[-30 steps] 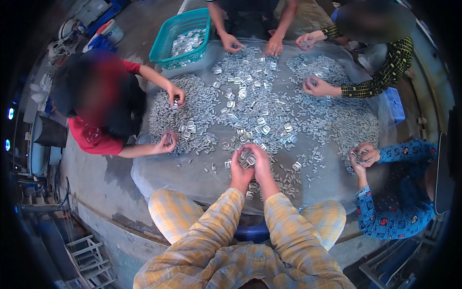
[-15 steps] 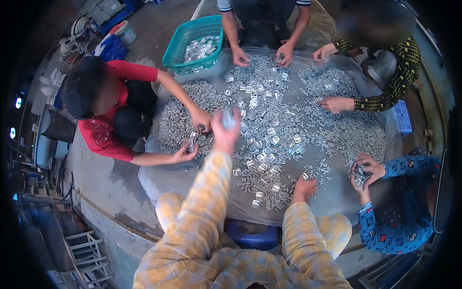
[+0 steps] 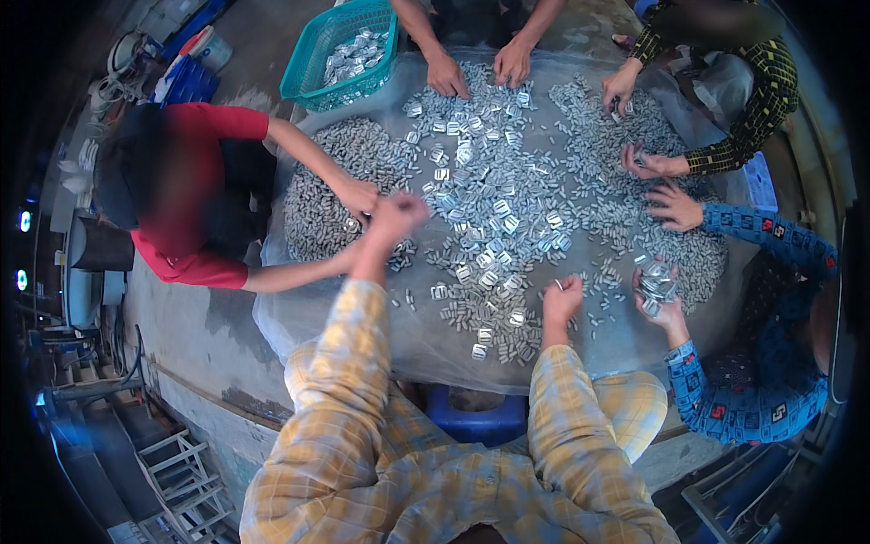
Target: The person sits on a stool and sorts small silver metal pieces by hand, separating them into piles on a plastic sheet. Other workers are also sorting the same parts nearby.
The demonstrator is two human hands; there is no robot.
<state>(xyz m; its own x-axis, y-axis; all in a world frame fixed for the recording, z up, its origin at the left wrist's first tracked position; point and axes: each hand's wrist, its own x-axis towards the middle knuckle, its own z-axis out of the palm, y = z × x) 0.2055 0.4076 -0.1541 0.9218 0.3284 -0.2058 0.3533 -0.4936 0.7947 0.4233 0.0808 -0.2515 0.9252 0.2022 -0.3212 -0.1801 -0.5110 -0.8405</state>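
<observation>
Spread over a sheet-covered work surface are small grey metal pieces (image 3: pixel 507 344) and shiny flat metal buckles (image 3: pixel 502 208). My left hand (image 3: pixel 396 220) reaches out to the left over the sheet, smeared by motion, close to the hands of the person in red. What it holds, if anything, does not show. At the near edge of the middle heap, my right hand (image 3: pixel 564 306) is closed in a pinch, its fingertips on something small I cannot make out. A few grey pieces lie just right of it.
Around the sheet, co-workers' hands handle pieces; one at the right cups several buckles (image 3: pixel 657 283). A teal basket (image 3: pixel 299 68) with buckles stands at the far left. Grey heaps (image 3: pixel 313 204) lie left and right. A blue stool (image 3: pixel 478 419) is below my arms.
My left hand has moved left and a little nearer; the shiny piece seen in it before no longer shows. My right hand has lifted off the loose pieces. The view has shifted slightly.
</observation>
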